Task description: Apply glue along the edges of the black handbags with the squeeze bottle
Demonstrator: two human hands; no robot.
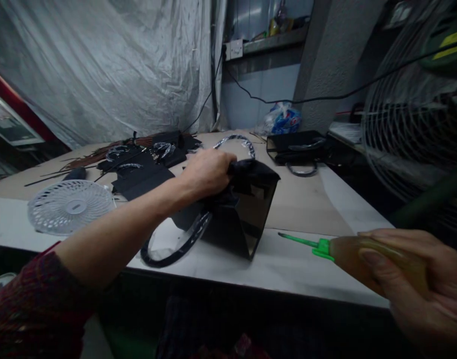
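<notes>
here, right hand point(430, 294) grips tapered bottle point(350, 255) — translucent, brownish.

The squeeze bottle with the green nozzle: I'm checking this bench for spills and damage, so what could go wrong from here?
The green nozzle of the squeeze bottle points toward the black bag, so a stray squeeze by the right hand might mark it.

The bag's near handle lies by the front edge of the white tabletop, close to the left forearm, and could get caught.
</notes>
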